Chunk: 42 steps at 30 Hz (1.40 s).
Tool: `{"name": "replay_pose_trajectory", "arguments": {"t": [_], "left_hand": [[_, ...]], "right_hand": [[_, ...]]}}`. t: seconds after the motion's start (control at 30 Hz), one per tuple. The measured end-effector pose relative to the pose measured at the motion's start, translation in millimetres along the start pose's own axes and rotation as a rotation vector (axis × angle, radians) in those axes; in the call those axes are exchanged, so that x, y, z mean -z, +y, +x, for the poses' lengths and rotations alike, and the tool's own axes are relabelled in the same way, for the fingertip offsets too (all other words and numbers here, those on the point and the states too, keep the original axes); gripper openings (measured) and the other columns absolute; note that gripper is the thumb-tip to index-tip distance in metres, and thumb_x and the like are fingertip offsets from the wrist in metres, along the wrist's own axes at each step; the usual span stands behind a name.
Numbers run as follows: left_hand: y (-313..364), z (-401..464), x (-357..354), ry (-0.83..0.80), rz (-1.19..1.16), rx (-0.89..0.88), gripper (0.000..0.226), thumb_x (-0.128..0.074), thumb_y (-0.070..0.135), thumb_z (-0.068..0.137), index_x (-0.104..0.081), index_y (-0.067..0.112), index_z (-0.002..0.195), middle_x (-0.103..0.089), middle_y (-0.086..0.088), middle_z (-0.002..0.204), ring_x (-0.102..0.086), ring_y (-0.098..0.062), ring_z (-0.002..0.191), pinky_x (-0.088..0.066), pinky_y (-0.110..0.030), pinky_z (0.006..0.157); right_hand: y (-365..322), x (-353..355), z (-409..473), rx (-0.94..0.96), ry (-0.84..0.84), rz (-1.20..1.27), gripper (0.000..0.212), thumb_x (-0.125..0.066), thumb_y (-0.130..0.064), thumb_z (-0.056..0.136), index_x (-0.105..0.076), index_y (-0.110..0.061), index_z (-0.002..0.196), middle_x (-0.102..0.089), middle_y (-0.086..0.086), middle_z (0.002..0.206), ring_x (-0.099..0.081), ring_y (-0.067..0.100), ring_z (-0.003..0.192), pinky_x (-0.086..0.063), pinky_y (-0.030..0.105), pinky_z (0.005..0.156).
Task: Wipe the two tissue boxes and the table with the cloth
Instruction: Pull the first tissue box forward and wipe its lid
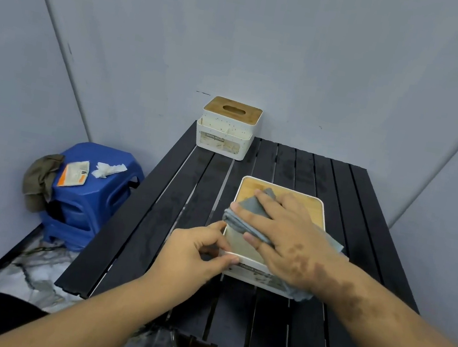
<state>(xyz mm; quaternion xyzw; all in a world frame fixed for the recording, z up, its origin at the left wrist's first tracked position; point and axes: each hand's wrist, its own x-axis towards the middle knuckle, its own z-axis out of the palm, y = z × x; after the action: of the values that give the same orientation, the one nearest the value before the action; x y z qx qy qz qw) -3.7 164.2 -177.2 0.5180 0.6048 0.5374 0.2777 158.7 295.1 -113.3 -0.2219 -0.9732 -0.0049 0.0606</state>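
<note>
A: While the right hand (286,236) lies flat with its fingers spread, pressing the folded grey cloth (248,212) onto the bamboo lid of the near white tissue box (246,248), what is the left hand (194,253) doing?

B: Its grip is a pinch: thumb and fingers curl onto the box's near left corner. I judge that it steadies the box so the rubbing does not slide it across the counter. The right hand grasps nothing; its straight fingers simply bear down on the cloth.

A: Why flat rather than bunched?

B: Probably a flat palm spreads the pressure over a smooth lid. The cloth looks soft and limp, and one end hangs off the box's near right edge.

A: And the box itself?

B: It is a low rectangle with rounded corners, pale wood on top and smooth white walls, with a printed label on the front. It sits mid-counter.

A: The rest of the job?

B: The second white tissue box with a slotted bamboo lid (229,128) stands untouched at the far left corner, well apart. The black slatted counter (267,323) shows dull smears between its ridges, and it is still to be wiped, I think.
</note>
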Motion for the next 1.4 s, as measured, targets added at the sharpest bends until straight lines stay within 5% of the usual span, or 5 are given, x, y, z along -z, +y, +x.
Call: {"name": "replay_pose_trajectory", "arguments": {"t": [0.2, 0.4, 0.9, 1.17, 1.4], "left_hand": [[3.3, 0.5, 1.6, -0.026, -0.026, 0.041, 0.019, -0.084, -0.002, 0.081, -0.076, 0.015, 0.077, -0.065, 0.043, 0.119, -0.076, -0.008, 0.100, -0.060, -0.022, 0.082], [5.4, 1.1, 2.9, -0.031, -0.001, 0.033, 0.020, -0.085, 0.001, 0.081, -0.077, 0.018, 0.075, -0.066, 0.033, 0.128, -0.078, -0.014, 0.091, -0.063, -0.029, 0.082], [9.4, -1.0, 5.3, -0.032, -0.003, 0.109, 0.022, -0.086, 0.001, 0.080, -0.077, 0.020, 0.072, -0.066, 0.030, 0.130, -0.078, -0.012, 0.094, -0.063, -0.027, 0.081], [10.7, -0.9, 5.9, -0.035, 0.012, 0.122, 0.020, -0.086, 0.002, 0.080, -0.077, 0.018, 0.073, -0.066, 0.024, 0.133, -0.079, -0.015, 0.088, -0.065, -0.033, 0.080], [12.7, -1.3, 4.8, -0.036, -0.004, 0.121, 0.021, -0.085, 0.001, 0.081, -0.075, 0.018, 0.073, -0.066, 0.024, 0.132, -0.076, -0.007, 0.081, -0.059, -0.021, 0.072]], "right_hand": [[31.0, 23.3, 17.2, -0.154, 0.106, 0.191, 0.045, -0.031, -0.050, 0.096, -0.053, -0.043, 0.135, -0.056, -0.011, 0.131, -0.035, 0.016, 0.106, -0.036, 0.042, 0.100], [13.6, 13.4, 11.0, -0.097, -0.125, 0.108, 0.082, -0.002, -0.085, 0.079, -0.013, -0.048, 0.152, -0.015, -0.005, 0.164, -0.006, 0.028, 0.151, -0.004, 0.047, 0.123], [33.6, 46.8, 5.6, -0.122, 0.116, 0.376, 0.030, -0.052, -0.020, 0.099, -0.065, -0.024, 0.126, -0.063, -0.003, 0.120, -0.052, 0.013, 0.114, -0.039, 0.030, 0.105], [34.6, 21.0, 9.3, -0.141, -0.085, 0.358, 0.051, -0.040, -0.063, 0.094, -0.036, -0.051, 0.144, -0.019, -0.023, 0.159, 0.004, 0.018, 0.152, -0.005, 0.051, 0.122], [25.6, 13.2, 20.1, -0.132, -0.068, 0.242, 0.046, -0.035, -0.048, 0.102, -0.032, -0.046, 0.148, -0.019, -0.017, 0.161, -0.014, 0.015, 0.150, -0.008, 0.034, 0.122]]}}
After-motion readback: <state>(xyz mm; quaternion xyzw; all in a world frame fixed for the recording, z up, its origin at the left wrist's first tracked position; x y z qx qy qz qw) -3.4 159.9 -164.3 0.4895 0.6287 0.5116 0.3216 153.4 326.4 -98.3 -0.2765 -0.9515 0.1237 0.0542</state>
